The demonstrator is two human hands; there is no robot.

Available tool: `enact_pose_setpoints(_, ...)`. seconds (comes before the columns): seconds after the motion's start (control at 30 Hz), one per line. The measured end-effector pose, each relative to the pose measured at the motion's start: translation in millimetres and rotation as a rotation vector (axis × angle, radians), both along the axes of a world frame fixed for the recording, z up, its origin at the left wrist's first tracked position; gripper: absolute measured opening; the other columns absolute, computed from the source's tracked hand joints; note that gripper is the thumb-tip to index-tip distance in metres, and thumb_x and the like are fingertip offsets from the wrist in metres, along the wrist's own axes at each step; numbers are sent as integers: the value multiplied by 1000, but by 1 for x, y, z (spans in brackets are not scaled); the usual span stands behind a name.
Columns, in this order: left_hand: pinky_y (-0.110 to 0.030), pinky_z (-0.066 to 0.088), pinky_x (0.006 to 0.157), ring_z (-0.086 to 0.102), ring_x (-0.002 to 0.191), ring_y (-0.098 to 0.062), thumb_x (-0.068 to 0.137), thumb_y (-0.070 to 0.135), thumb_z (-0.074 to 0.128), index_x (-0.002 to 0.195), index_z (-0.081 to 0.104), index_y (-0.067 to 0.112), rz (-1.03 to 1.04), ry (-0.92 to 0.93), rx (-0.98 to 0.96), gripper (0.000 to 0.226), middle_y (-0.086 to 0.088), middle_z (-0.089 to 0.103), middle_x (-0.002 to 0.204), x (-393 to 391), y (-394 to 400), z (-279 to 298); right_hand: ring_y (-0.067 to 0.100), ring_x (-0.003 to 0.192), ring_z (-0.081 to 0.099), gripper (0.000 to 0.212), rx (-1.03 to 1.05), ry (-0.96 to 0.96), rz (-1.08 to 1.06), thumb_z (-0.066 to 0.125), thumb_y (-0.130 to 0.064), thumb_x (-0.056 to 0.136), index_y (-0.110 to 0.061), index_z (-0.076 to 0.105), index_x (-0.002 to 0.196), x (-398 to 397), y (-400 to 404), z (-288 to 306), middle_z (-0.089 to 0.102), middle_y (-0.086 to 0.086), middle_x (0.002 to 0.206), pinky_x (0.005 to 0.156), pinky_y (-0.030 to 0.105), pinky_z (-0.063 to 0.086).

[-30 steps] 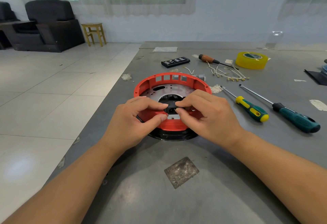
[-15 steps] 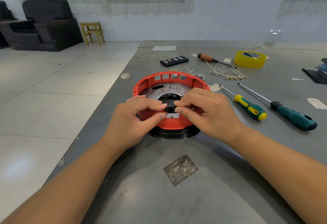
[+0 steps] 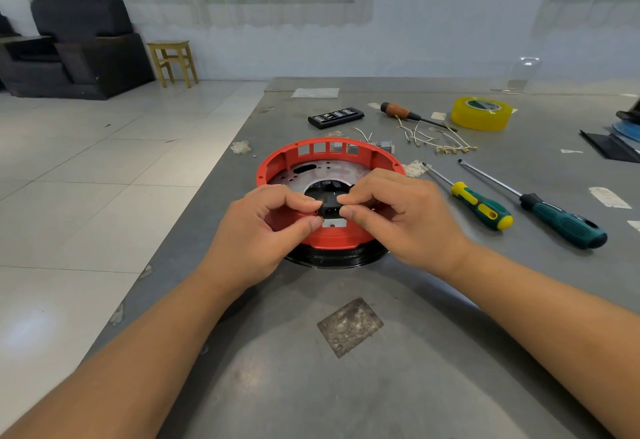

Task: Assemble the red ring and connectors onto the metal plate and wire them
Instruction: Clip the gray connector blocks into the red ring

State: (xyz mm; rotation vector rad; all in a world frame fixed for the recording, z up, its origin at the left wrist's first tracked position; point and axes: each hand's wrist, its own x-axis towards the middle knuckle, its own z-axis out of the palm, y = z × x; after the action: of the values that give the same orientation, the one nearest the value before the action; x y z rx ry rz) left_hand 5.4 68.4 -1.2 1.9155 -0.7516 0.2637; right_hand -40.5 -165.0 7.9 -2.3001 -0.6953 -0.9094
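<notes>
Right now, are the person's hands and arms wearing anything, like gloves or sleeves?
No. The left hand and right hand are bare, with no gloves, rings or watch showing. Both forearms are bare too; no sleeve reaches into view.

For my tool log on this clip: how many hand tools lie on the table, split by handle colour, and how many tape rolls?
Orange-brown-handled screwdriver: 1
Yellow-and-green-handled screwdriver: 1
Teal-and-black-handled screwdriver: 1
Yellow tape roll: 1
Total: 4
</notes>
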Motion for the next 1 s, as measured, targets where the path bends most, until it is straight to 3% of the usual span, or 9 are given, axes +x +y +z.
enact_pose_setpoints(0.3, -7, 44, 91, 66, 108, 2, 87, 11, 83, 97, 78, 18, -44, -19, 4, 13, 13, 74, 108, 3, 0, -3, 12, 88, 68, 6, 20, -3, -12, 76, -11, 92, -7, 77, 97, -1, 3, -2, 73, 1, 93, 78, 26, 55)
enact_pose_setpoints(0.43, -23, 47, 98, 63, 114, -5, 86, 34, 84, 105, 71, 39, -51, -66, 61, 24, 23, 71, 108, 4, -1, -5, 12, 88, 68, 7, -6, -6, -44, 77, -13, 92, -7, 78, 96, -3, 5, -3, 73, 0, 93, 78, 29, 54)
enact_pose_setpoints(0.53, -30, 46, 102, 60, 115, -2, 85, 38, 81, 108, 68, 49, -36, -151, 97, 29, 31, 68, 113, 5, -3, -6, 12, 89, 67, 11, -28, -9, -61, 78, -15, 91, -8, 78, 99, -4, 4, -4, 71, 0, 96, 79, 29, 55)
enact_pose_setpoints(0.63, -27, 45, 102, 60, 113, 0, 84, 42, 79, 109, 70, 48, -17, -191, 109, 27, 35, 67, 106, 6, -2, -7, 12, 99, 66, 24, -55, 17, -71, 80, -20, 90, -11, 76, 111, -8, 1, -7, 70, -1, 105, 87, 29, 54)
enact_pose_setpoints(0.77, -21, 42, 104, 58, 118, -2, 82, 46, 78, 114, 66, 51, -40, -227, 186, 35, 36, 66, 112, 8, 1, -5, 10, 109, 64, 42, -112, 69, -102, 83, -30, 86, -16, 69, 123, -13, -4, -11, 71, -4, 114, 96, 35, 52)
enact_pose_setpoints(0.93, -17, 32, 114, 58, 122, 2, 75, 60, 79, 126, 64, 44, -161, -266, 258, 55, 38, 64, 118, 13, 9, 1, 6, 120, 56, 64, -220, 104, -61, 83, -50, 80, -17, 64, 132, -14, -10, -10, 68, -5, 125, 106, 25, 40)
enact_pose_setpoints(1.0, -31, 35, 119, 54, 124, 11, 73, 58, 82, 129, 63, 39, -191, -298, 286, 62, 35, 62, 123, 15, 11, 1, 7, 122, 55, 66, -257, 93, -53, 83, -49, 80, -17, 63, 135, -12, -12, -12, 68, -4, 127, 108, 27, 39)
